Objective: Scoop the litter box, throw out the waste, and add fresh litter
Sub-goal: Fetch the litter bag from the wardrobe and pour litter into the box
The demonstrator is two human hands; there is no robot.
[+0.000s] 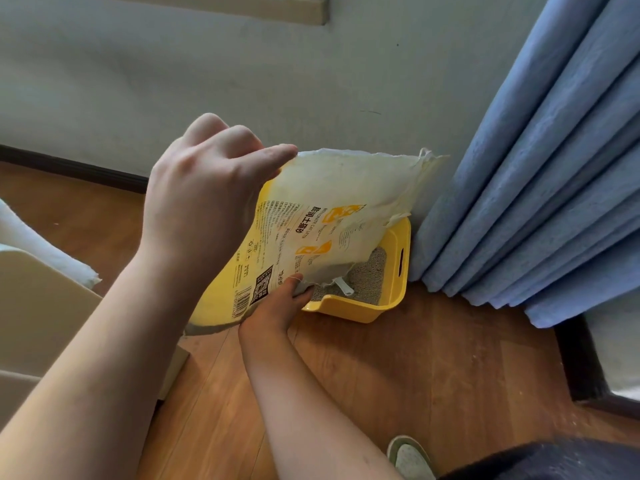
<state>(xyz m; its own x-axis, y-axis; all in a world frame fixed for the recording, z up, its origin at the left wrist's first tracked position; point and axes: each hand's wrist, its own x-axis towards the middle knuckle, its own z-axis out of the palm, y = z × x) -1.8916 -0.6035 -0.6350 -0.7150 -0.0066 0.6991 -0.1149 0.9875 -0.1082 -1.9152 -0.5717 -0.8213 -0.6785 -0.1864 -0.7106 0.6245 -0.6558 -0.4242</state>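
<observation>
While I watch, both hands tilt the litter bag [311,230] over the yellow litter box [391,271] on the wood floor [433,358] at one o'clock, beside a blue curtain [540,188]; left hand [204,199] fingers curl on its top edge, right hand [280,303] pinches below.

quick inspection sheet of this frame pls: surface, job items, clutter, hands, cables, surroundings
Surface: wooden floor, a few specks.
Job's things: litter bag tipped over the yellow litter box; grey litter inside; white scoop lying in it.
Clutter: slipper at bottom edge; beige object at left.
Grippers: left hand holds the bag's upper end; right hand grips its lower edge.
Cables: nothing seen.
Surroundings: grey wall, blue curtain beside the box.
</observation>
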